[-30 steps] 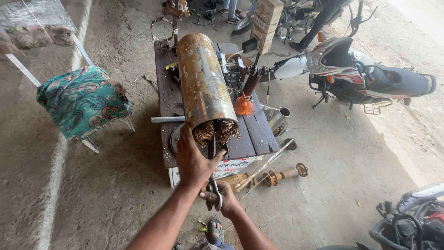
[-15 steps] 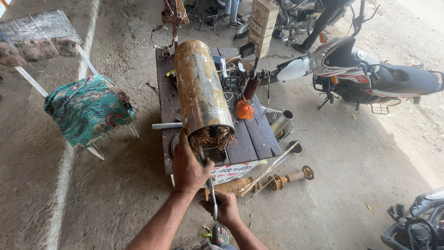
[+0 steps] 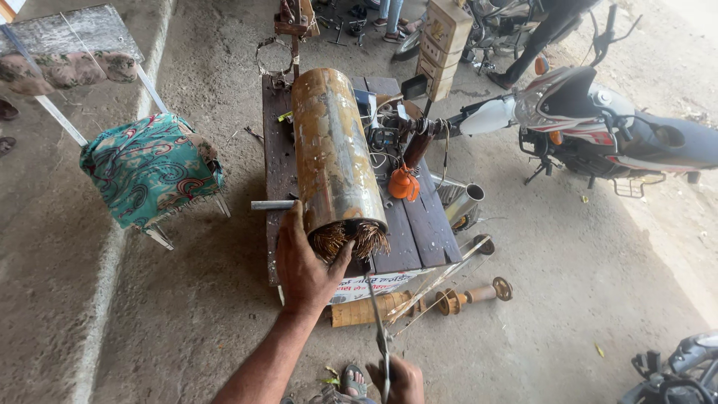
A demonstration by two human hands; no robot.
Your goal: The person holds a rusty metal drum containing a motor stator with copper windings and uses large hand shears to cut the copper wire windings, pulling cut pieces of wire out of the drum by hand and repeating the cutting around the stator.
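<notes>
A long rusty metal cylinder (image 3: 333, 153) lies along a dark wooden workbench (image 3: 430, 224), with a bundle of copper wires (image 3: 350, 239) sticking out of its near end. My left hand (image 3: 303, 265) presses against that near end, thumb beside the wires. My right hand (image 3: 394, 378) at the bottom edge grips a thin metal rod (image 3: 376, 314) that runs up to the copper bundle.
A chair with a green patterned cushion (image 3: 149, 168) stands left of the bench. An orange tool (image 3: 404, 183) and cables lie on the bench. Metal shafts (image 3: 456, 295) rest on the concrete floor. A motorcycle (image 3: 598, 120) is parked to the right, another at the bottom right corner.
My left hand has shifted up along the cylinder's near end. My right hand with the rod has drawn back toward me, and the view has tilted slightly.
</notes>
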